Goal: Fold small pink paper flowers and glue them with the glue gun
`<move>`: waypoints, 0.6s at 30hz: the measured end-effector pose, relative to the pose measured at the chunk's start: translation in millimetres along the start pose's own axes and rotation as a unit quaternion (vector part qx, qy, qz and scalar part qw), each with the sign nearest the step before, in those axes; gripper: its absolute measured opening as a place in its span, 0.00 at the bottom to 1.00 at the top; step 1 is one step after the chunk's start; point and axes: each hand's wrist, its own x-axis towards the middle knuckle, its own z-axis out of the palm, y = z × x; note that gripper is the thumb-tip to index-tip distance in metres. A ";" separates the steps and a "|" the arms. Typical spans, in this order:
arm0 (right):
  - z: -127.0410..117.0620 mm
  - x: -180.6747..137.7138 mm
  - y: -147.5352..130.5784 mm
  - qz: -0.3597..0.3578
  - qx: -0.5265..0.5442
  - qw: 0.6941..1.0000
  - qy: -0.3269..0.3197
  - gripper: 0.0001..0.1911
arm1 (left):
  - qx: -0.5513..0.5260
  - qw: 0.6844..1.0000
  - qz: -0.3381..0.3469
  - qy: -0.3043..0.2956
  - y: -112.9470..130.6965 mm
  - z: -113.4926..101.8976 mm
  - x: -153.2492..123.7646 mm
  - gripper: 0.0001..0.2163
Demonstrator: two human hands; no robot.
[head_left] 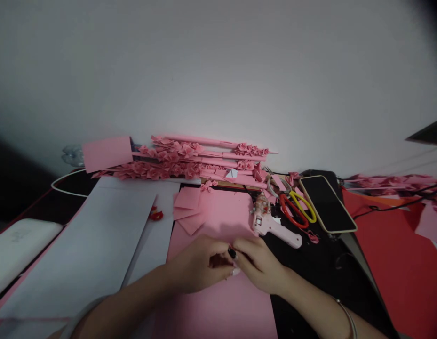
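My left hand and my right hand meet fingertip to fingertip over a large pink paper sheet on the table. Both hands are curled in a pinch around something small and pink between them; I cannot make out what it is. Small pink paper squares lie just beyond my left hand. A pink glue gun rests just beyond my right hand.
Pink paper roses on rolled stems are piled against the wall. Red and yellow scissors and a dark phone lie to the right, with red paper further right. White sheets cover the left.
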 end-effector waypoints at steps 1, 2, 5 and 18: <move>0.5 0.2 0.8 0.005 0.002 1.000 0.012 0.13 | -0.002 1.000 -0.003 0.005 -0.3 0.0 0.2 0.04; 0.9 0.3 1.7 0.012 0.009 1.000 0.026 0.14 | -0.004 1.000 -0.008 0.012 -0.7 -0.1 0.6 0.04; 1.1 0.3 3.6 0.046 0.043 0.995 0.072 0.17 | -0.001 0.998 -0.041 0.054 -2.5 -1.5 3.2 0.07; 3.3 -1.1 4.0 0.079 0.013 0.991 0.110 0.13 | -0.082 0.992 -0.068 0.068 -7.9 -2.5 5.5 0.12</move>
